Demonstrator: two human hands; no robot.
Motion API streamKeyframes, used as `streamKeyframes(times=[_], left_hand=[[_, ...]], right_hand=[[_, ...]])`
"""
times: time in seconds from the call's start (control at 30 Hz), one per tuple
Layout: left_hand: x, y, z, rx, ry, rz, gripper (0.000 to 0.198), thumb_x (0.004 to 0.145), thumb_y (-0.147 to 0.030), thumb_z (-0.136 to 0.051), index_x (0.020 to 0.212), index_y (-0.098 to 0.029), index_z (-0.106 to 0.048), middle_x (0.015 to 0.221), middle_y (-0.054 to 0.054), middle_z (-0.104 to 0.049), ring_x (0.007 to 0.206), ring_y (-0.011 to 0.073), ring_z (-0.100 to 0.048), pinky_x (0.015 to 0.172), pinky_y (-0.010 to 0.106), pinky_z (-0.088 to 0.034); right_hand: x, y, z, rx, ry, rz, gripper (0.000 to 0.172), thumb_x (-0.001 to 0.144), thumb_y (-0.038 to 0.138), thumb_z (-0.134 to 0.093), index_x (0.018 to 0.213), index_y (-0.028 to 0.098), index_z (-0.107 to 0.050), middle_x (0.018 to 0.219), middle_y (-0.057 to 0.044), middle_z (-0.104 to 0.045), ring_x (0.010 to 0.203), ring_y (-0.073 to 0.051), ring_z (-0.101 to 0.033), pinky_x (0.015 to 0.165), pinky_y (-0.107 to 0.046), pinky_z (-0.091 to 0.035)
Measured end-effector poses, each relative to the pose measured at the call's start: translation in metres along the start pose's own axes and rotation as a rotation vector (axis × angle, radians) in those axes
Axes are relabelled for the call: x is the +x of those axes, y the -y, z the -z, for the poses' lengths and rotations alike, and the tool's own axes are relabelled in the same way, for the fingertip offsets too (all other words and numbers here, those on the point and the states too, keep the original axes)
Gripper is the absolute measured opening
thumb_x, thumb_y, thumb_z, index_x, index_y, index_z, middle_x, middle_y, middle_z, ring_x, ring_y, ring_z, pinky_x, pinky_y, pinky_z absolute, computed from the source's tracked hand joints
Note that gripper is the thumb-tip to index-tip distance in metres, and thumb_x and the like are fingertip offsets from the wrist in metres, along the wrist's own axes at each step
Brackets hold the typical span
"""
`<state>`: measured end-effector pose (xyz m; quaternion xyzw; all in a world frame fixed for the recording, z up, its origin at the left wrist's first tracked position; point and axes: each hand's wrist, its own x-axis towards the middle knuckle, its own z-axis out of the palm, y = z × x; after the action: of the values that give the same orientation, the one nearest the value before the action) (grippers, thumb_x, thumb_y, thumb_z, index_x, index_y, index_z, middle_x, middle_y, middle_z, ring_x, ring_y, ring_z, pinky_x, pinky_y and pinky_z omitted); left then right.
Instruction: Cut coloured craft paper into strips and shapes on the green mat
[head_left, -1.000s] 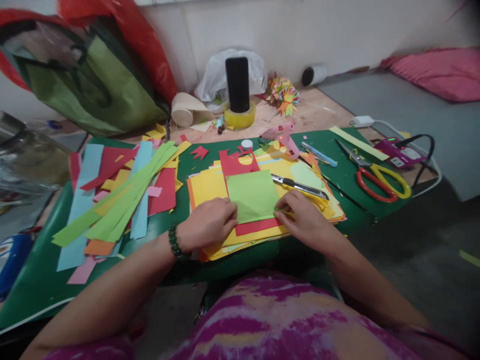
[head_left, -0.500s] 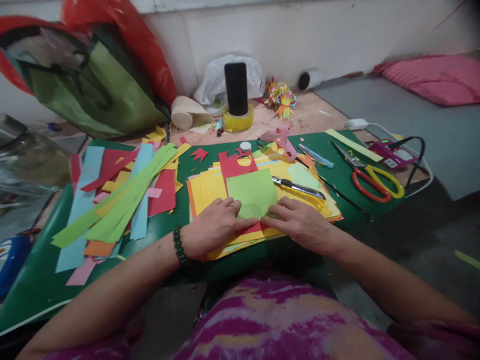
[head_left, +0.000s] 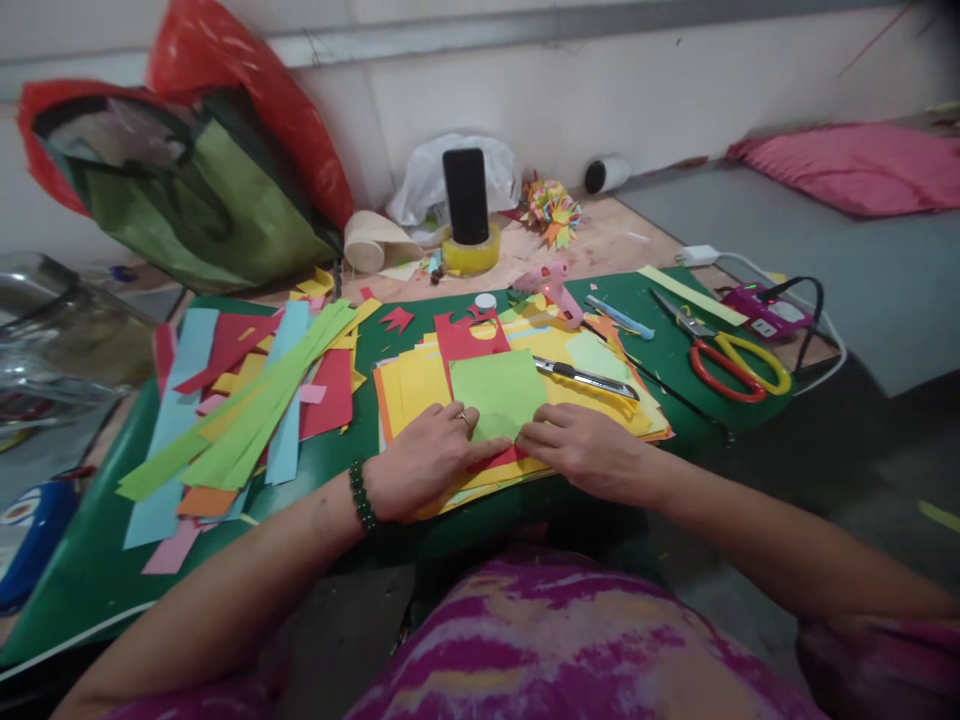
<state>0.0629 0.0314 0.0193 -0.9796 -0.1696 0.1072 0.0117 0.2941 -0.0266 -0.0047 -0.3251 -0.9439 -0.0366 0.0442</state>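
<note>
A light green sheet of paper lies over a red piece with cut-out holes, on a stack of yellow and orange paper. My left hand, with a ring and a bracelet of dark beads, grips the sheet's near left edge, its fingers mostly curled and one finger stretched along the edge. Closed on the near right edge, my right hand has its fingertips close to the left ones. A box cutter rests on the stack just beyond my right hand. The fingers partly hide the sheet's near edge.
Coloured paper strips cover the left of the green mat. Scissors, a pink glue gun and a purple power adapter are on the right. Behind, a phone stands at a yellow tape roll.
The camera view has tilted up slightly, so the scene sits a little lower. My right fingertips have shifted slightly along the green sheet's near edge; both hands keep hold of it.
</note>
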Motion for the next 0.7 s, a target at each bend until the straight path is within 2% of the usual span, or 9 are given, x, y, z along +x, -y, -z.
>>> streamKeyframes(times=[0.1, 0.27, 0.43, 0.63, 0.7], left_hand=[[-0.001, -0.001, -0.001, -0.020, 0.002, -0.008, 0.042, 0.096, -0.024, -0.042, 0.137, -0.027, -0.052, 0.090, 0.012, -0.057, 0.080, 0.0236, -0.054, 0.071, 0.034, -0.043], [-0.009, -0.004, -0.007, -0.005, -0.023, 0.005, 0.041, 0.098, -0.022, -0.040, 0.136, -0.024, -0.052, 0.094, 0.012, -0.059, 0.085, 0.0234, -0.056, 0.074, 0.034, -0.044], [-0.026, -0.006, -0.013, -0.061, -0.053, 0.025, 0.037, 0.096, -0.017, -0.041, 0.131, -0.021, -0.054, 0.110, 0.013, -0.060, 0.096, 0.0235, -0.057, 0.080, 0.035, -0.047], [-0.041, -0.006, -0.019, -0.129, -0.103, 0.013, 0.039, 0.095, -0.010, -0.037, 0.130, -0.015, -0.055, 0.128, 0.016, -0.059, 0.112, 0.0236, -0.056, 0.093, 0.036, -0.047], [-0.042, -0.006, -0.017, -0.146, -0.118, 0.019, 0.041, 0.094, -0.009, -0.038, 0.131, -0.015, -0.054, 0.128, 0.016, -0.059, 0.113, 0.0239, -0.056, 0.094, 0.036, -0.047]], right_hand=[[-0.003, 0.001, -0.002, 0.017, 0.020, 0.006, 0.023, 0.095, 0.012, -0.044, 0.104, 0.015, -0.064, 0.090, -0.008, -0.067, 0.080, -0.020, -0.051, 0.070, -0.033, -0.044], [-0.019, -0.002, -0.009, 0.095, -0.063, -0.018, 0.029, 0.095, 0.011, -0.040, 0.113, 0.015, -0.062, 0.098, -0.011, -0.067, 0.086, -0.020, -0.056, 0.074, -0.034, -0.049], [-0.033, -0.006, -0.016, 0.102, -0.130, -0.035, 0.036, 0.095, 0.009, -0.034, 0.116, 0.013, -0.062, 0.106, -0.013, -0.069, 0.090, -0.021, -0.060, 0.077, -0.036, -0.054], [-0.047, -0.011, -0.021, 0.081, -0.230, -0.061, 0.042, 0.087, 0.002, -0.032, 0.109, 0.013, -0.066, 0.110, -0.012, -0.069, 0.098, -0.021, -0.062, 0.081, -0.037, -0.054], [-0.045, -0.007, -0.017, 0.091, -0.217, -0.140, 0.039, 0.085, 0.000, -0.035, 0.102, 0.014, -0.068, 0.104, -0.011, -0.070, 0.093, -0.020, -0.061, 0.077, -0.035, -0.052]])
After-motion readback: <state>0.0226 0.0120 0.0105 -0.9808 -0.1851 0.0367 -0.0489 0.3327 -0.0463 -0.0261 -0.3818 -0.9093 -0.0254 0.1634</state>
